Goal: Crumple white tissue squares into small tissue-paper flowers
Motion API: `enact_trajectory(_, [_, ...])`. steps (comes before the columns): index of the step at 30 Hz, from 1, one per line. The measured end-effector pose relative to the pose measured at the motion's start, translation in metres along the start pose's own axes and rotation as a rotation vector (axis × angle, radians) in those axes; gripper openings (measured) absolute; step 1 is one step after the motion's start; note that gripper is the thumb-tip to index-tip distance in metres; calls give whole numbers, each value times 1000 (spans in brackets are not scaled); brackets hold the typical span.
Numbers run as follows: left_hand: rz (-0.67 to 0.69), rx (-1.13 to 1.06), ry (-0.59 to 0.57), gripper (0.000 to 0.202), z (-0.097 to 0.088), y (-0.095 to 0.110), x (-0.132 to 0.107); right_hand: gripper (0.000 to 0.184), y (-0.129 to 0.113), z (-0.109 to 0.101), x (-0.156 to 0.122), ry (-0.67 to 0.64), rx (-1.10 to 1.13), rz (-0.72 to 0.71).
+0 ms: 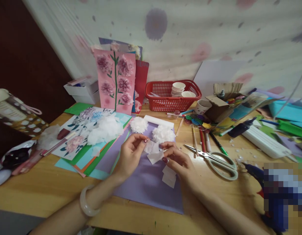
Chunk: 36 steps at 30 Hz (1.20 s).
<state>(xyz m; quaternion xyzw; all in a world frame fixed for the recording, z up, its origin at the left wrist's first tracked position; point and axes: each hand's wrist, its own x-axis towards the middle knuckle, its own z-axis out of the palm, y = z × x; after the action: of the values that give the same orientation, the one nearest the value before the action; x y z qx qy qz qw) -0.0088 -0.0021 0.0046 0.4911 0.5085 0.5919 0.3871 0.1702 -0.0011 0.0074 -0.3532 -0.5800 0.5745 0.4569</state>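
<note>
My left hand (132,153) pinches the edge of a small piece of white tissue paper (152,147) between thumb and fingertips. Another square of white tissue paper (155,157) is pinched by my right hand (179,160); the two pieces meet or overlap between the hands. Below my right hand, loose tissue squares (169,177) lie on a purple paper sheet (146,189). Just beyond my fingers sit two fluffy white paper flowers (138,125), with a white roll (158,121) behind them. A pile of white tissue (104,129) rests to the left on coloured sheets.
Scissors (214,160) lie right of my hand, beside pens and a glue gun (256,174). A red basket (173,104) with paper cups stands at the back. A pink flower card (116,81) stands upright behind the papers. A tumbler (16,111) is at far left.
</note>
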Motion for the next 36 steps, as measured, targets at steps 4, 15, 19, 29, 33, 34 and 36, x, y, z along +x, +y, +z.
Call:
enact_trajectory(4, [-7,-17,-92,9,-3,1,4,10,-2,0,-1,-65,-59,30])
enact_trajectory(15, [-45,-90,-36,28,-4,8,10,26,2,5,0,74,23,170])
enact_trajectory(19, [-271,-217,-355,52,-3,13,8,27,6,4,3,88,26,156])
enact_trajectory(29, [19,213,-158,26,-14,3,22,27,2,7,4,146,-65,101])
enact_trajectory(33, [128,327,64,27,-57,11,56,18,2,4,4,271,18,96])
enact_trajectory(34, [147,363,111,25,-71,15,63,16,3,3,5,304,55,97])
enact_trajectory(36, [174,441,168,18,-96,23,75,14,6,1,8,369,132,74])
